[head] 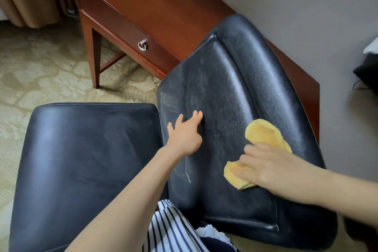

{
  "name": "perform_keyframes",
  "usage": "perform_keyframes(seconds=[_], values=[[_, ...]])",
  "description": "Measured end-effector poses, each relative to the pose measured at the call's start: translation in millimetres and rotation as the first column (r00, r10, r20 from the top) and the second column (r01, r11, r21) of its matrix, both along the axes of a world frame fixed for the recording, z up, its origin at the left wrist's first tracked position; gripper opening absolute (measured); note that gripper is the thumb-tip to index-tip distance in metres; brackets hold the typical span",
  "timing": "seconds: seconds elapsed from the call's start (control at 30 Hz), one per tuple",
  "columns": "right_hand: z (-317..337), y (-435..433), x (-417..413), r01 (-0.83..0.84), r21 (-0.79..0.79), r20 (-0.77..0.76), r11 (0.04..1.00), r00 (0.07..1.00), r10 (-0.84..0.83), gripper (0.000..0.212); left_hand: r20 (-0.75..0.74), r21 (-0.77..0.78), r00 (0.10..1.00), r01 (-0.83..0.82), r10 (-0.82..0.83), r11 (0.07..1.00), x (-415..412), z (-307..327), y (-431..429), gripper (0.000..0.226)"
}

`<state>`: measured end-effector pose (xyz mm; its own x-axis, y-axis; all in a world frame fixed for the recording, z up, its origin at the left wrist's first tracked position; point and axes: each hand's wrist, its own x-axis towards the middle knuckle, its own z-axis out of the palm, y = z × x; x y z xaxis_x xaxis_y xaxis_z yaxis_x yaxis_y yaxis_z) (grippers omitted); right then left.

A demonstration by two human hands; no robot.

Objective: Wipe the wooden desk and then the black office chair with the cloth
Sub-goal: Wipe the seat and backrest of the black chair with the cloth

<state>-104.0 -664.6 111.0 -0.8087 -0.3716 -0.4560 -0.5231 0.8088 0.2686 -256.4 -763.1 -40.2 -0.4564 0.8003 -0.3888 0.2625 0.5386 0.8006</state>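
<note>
The wooden desk [163,6] stands far past the fingertips of both hands, by the wall. No hand touches it. The black chair [225,80] is right under the fingers. Its back leans toward the desk, and its seat [92,149] is out past the left thumb.

The yellow cloth [263,131] lies on the chair back under the right hand [272,168]. Bits of it stick out past the fingertips and the knuckles. The right fingers [245,162] lie flat and close together and press the cloth down. They look blurry.

The left hand [185,139] rests bare on the chair back, beside the cloth. Its fingers [197,115] are straight and close, with the thumb spread away, and they hold nothing.

I think this is the chair step, the second part of the job. Pale dusty streaks [169,98] show just beyond the left fingertips. The next move should slide the cloth over there, pressed flat, while the left hand steadies the chair. The seat needs wiping too.
</note>
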Motion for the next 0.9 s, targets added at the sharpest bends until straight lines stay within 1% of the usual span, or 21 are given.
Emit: perform_keyframes(seconds=[0.03, 0.07, 0.13, 0.2, 0.27, 0.33, 0.43, 0.6, 0.73, 0.83, 0.9], values=[[3, 9, -13, 0.01, 0.006, -0.064, 1.0, 0.998, -0.01, 0.026, 0.0, 0.007, 1.0, 0.009, -0.009, 1.0, -3, -2, -1, 0.078], [5, 18, -27, 0.027, 0.01, -0.124, 1.0, 0.992, -0.026, 0.025, 0.003, 0.011, 1.0, 0.019, -0.019, 1.0, -5, -3, -3, 0.079], [7, 35, -59, 0.076, 0.028, -0.196, 0.997, 0.978, -0.069, 0.021, 0.025, 0.022, 0.999, 0.035, -0.036, 0.999, -8, -3, -5, 0.081], [4, 47, -94, 0.122, 0.059, -0.201, 0.991, 0.974, -0.108, 0.021, 0.023, 0.034, 0.999, 0.038, -0.038, 0.999, -9, -4, -6, 0.081], [-5, 56, -130, 0.183, 0.108, -0.171, 0.977, 0.972, -0.163, 0.02, 0.008, 0.051, 1.0, 0.03, -0.03, 0.998, -9, -6, -9, 0.081], [-17, 66, -164, 0.238, 0.141, -0.172, 0.961, 0.962, -0.213, 0.026, 0.005, 0.064, 1.0, 0.021, -0.021, 0.998, -5, -8, -10, 0.081], [-36, 73, -206, 0.276, 0.14, -0.223, 0.951, 0.945, -0.241, 0.028, 0.024, 0.082, 1.0, -0.008, 0.006, 0.997, -1, -7, -9, 0.08], [-65, 78, -258, 0.311, 0.196, -0.279, 0.93, 0.927, -0.251, 0.03, 0.041, 0.083, 0.999, -0.028, 0.025, 0.996, 2, -4, -11, 0.088], [-87, 70, -280, 0.343, 0.226, -0.299, 0.912, 0.915, -0.27, 0.026, 0.051, 0.093, 0.997, -0.061, 0.056, 0.994, 3, -6, -12, 0.09], [-102, 60, -280, 0.323, 0.277, -0.26, 0.905, 0.932, -0.252, 0.026, 0.075, 0.097, 0.991, -0.115, 0.108, 0.989, 5, -11, -17, 0.088], [-106, 56, -275, 0.3, 0.331, -0.242, 0.895, 0.944, -0.226, 0.026, 0.098, 0.063, 0.985, -0.148, 0.141, 0.987, 7, -15, -23, 0.086]])
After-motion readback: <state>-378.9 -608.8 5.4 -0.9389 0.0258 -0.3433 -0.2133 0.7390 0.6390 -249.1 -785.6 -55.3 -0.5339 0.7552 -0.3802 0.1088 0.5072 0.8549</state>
